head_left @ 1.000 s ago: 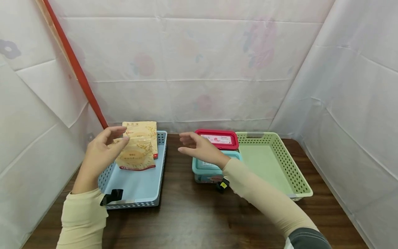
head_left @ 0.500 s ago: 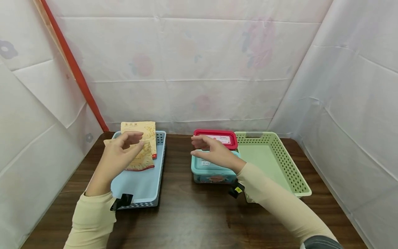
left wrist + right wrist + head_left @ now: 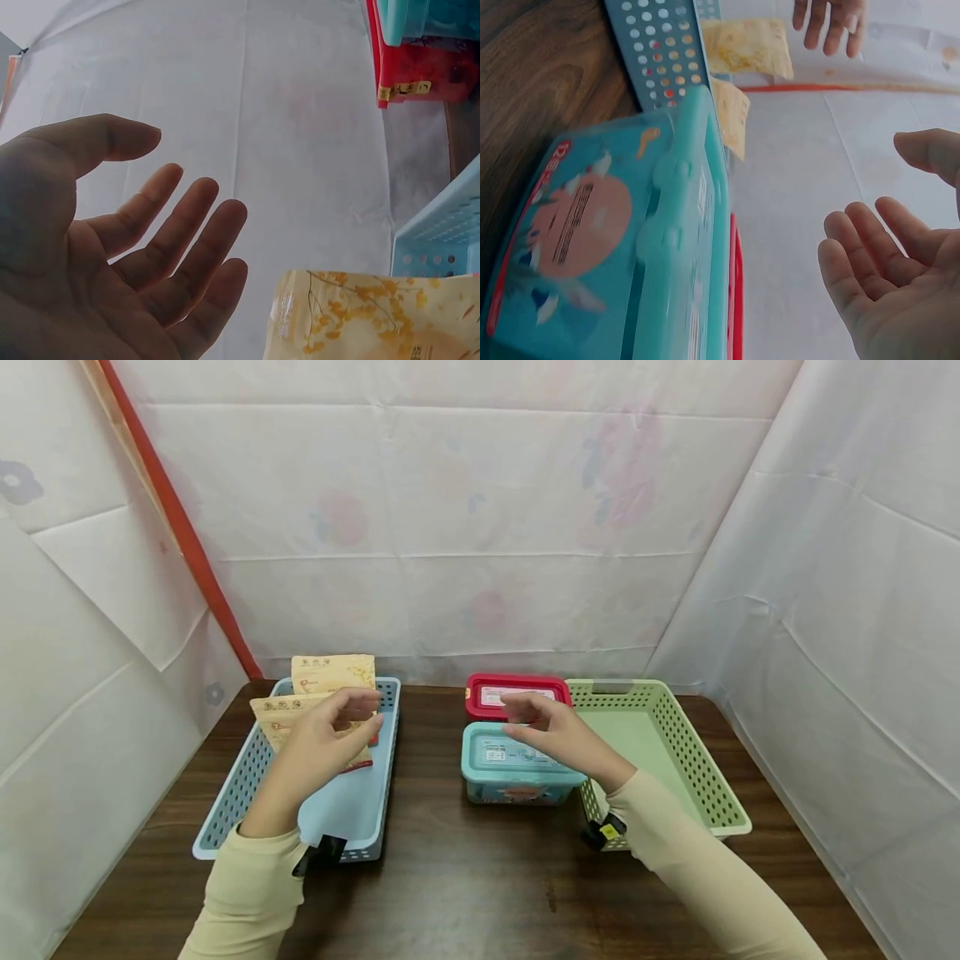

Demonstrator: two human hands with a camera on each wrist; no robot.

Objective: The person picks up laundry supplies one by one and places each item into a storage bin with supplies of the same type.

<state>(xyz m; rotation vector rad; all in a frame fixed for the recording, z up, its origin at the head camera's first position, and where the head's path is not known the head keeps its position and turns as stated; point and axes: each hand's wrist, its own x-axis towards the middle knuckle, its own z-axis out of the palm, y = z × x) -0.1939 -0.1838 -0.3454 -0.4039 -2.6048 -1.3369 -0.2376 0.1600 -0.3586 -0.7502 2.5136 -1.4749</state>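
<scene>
My left hand (image 3: 318, 752) hovers over the blue basket (image 3: 337, 814), fingers loosely bent and thumb apart, holding nothing. Behind it, two cream-coloured pouches (image 3: 281, 714) with yellow flower print lean in that basket, partly hidden by the hand. In the left wrist view a pouch (image 3: 375, 319) lies below and right of the fingers. My right hand (image 3: 566, 739) is held above the teal lidded box (image 3: 498, 777), its fingers relaxed and nothing in its grasp. A red lidded box (image 3: 480, 693) stands just behind the teal one. The right wrist view shows the teal box (image 3: 577, 225) apart from the fingers.
A green basket (image 3: 637, 752) stands right of the boxes, close against them. Dark wooden table (image 3: 465, 885) shows between the baskets and in front. White cloth (image 3: 480, 527) hangs at the back and both sides, with a red strip (image 3: 172, 510) at left.
Both hands have moved to the right and a little lower, the left across the pouches and the right across the boxes. Baskets, pouches and boxes have stayed in place.
</scene>
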